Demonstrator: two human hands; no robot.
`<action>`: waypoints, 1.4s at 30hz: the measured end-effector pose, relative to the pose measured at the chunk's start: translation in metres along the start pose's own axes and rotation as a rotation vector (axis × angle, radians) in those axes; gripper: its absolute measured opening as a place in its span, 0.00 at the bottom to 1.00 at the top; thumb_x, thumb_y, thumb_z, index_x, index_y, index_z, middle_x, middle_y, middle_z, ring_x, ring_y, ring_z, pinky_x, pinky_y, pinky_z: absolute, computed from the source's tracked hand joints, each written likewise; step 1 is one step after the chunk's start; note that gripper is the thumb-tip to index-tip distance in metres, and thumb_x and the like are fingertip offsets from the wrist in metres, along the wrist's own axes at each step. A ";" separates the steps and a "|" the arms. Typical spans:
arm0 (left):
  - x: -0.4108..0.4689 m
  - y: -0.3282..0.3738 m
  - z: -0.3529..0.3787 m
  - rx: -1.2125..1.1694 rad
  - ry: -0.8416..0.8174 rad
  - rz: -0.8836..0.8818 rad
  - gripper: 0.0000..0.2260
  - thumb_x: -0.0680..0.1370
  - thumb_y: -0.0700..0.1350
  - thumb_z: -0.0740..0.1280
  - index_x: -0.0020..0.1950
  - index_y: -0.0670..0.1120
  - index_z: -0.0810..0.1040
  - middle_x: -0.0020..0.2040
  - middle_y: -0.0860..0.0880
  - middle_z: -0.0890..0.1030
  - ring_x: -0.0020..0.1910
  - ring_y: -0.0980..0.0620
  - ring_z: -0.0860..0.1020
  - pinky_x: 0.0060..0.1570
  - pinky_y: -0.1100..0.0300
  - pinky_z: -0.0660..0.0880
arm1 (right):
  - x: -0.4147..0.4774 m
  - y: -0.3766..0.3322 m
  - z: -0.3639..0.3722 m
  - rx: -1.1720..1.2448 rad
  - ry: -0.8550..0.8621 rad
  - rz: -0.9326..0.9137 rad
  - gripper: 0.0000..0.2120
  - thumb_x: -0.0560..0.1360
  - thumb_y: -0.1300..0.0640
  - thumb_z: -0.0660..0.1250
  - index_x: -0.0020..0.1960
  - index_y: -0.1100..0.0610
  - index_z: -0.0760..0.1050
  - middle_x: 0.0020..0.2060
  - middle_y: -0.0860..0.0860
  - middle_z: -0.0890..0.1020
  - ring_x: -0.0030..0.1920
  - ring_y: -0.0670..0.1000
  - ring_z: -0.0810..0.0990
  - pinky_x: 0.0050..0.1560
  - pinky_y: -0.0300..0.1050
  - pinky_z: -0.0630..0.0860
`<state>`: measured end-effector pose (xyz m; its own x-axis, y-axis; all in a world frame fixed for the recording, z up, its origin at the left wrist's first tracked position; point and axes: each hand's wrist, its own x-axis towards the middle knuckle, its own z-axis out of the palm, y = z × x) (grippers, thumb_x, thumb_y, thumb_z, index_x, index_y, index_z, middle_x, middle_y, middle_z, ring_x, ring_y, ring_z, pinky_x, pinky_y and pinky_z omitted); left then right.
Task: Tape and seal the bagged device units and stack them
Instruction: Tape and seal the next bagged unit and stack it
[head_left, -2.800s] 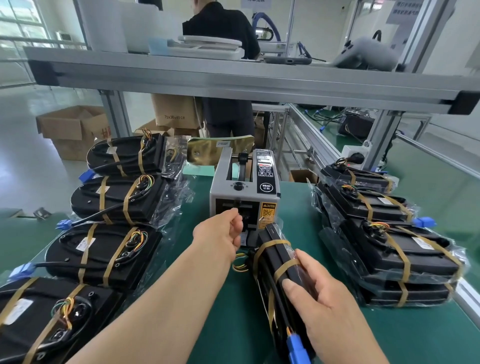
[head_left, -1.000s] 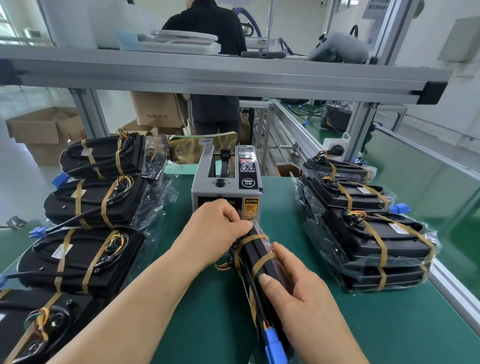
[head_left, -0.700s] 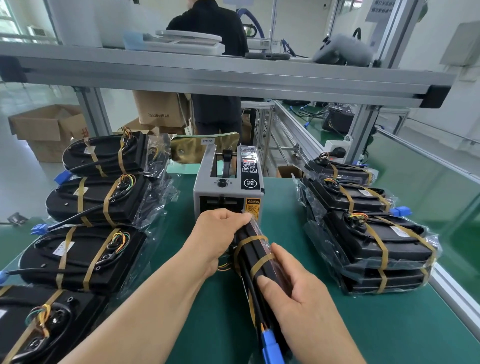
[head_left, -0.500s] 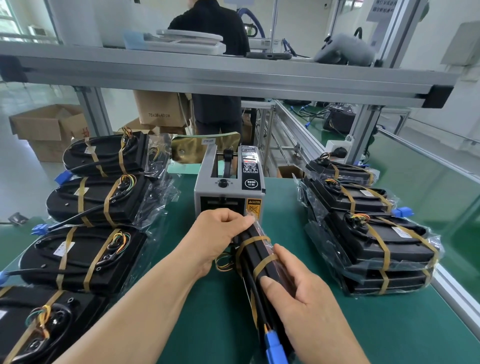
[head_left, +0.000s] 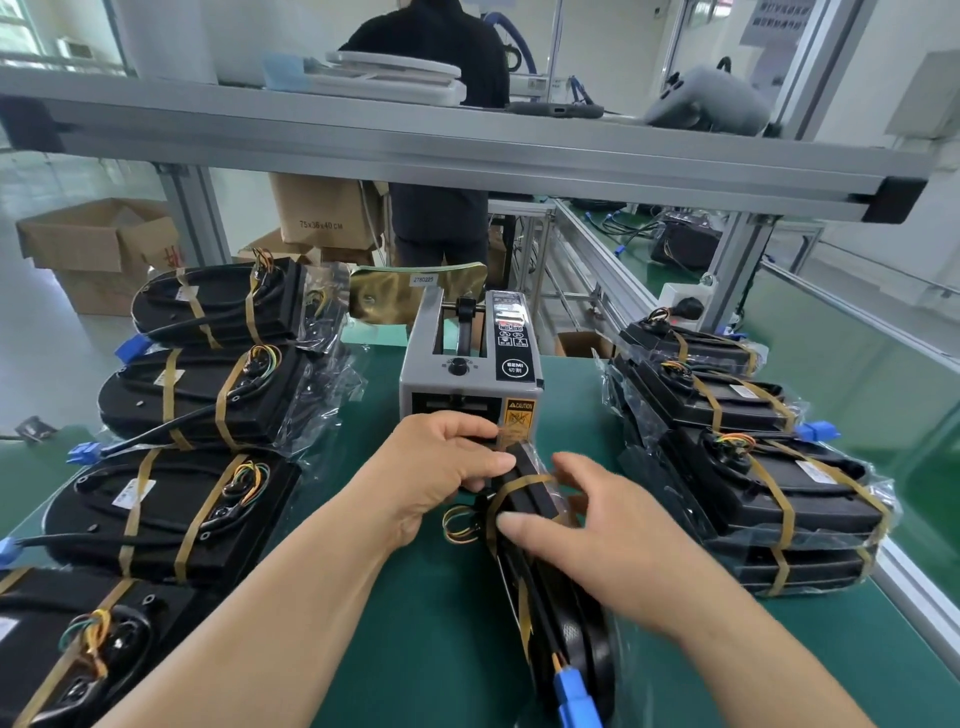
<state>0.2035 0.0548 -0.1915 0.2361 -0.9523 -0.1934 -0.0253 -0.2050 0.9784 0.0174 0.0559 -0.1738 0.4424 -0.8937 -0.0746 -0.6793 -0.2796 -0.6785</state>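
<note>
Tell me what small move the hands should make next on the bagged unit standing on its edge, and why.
Probably the right hand should press its fingers along the top edge of the bagged unit, flattening the bag there: the left hand grips its far end beside the tape dispenser, steadying it.

Bench mat (head_left: 415, 649): matt green, smooth. Held device unit (head_left: 530, 493) and stacked units (head_left: 800, 499): matt black plastic in glossy, crinkled clear bags, banded with shiny brown tape. Tape dispenser (head_left: 457, 384): smooth grey casing, glossy black panel. Overhead rail (head_left: 467, 150): satin aluminium. Cartons (head_left: 93, 244): plain matt cardboard.
</note>
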 end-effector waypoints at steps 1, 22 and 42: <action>-0.002 -0.001 0.003 -0.031 0.038 0.007 0.13 0.71 0.38 0.76 0.54 0.47 0.82 0.32 0.52 0.82 0.25 0.61 0.76 0.24 0.70 0.70 | 0.011 -0.007 -0.002 -0.046 -0.052 -0.009 0.19 0.67 0.33 0.72 0.52 0.40 0.73 0.43 0.36 0.78 0.45 0.36 0.76 0.42 0.27 0.69; -0.073 0.023 -0.006 0.382 -0.082 0.557 0.12 0.71 0.50 0.75 0.53 0.61 0.82 0.52 0.61 0.81 0.52 0.62 0.79 0.55 0.62 0.74 | -0.030 0.026 -0.030 0.838 -0.232 -0.320 0.33 0.60 0.60 0.83 0.63 0.49 0.80 0.59 0.57 0.84 0.60 0.56 0.83 0.55 0.42 0.79; -0.053 0.066 0.029 0.610 -0.241 0.886 0.06 0.76 0.40 0.71 0.43 0.51 0.80 0.40 0.62 0.79 0.38 0.64 0.76 0.42 0.74 0.70 | -0.055 0.004 -0.028 0.524 -0.325 -0.335 0.29 0.68 0.60 0.77 0.65 0.40 0.75 0.58 0.54 0.84 0.60 0.56 0.82 0.65 0.54 0.76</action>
<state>0.1608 0.0855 -0.1185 -0.2970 -0.8224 0.4853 -0.5827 0.5587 0.5902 -0.0258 0.0938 -0.1523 0.7864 -0.6163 0.0407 -0.1403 -0.2424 -0.9600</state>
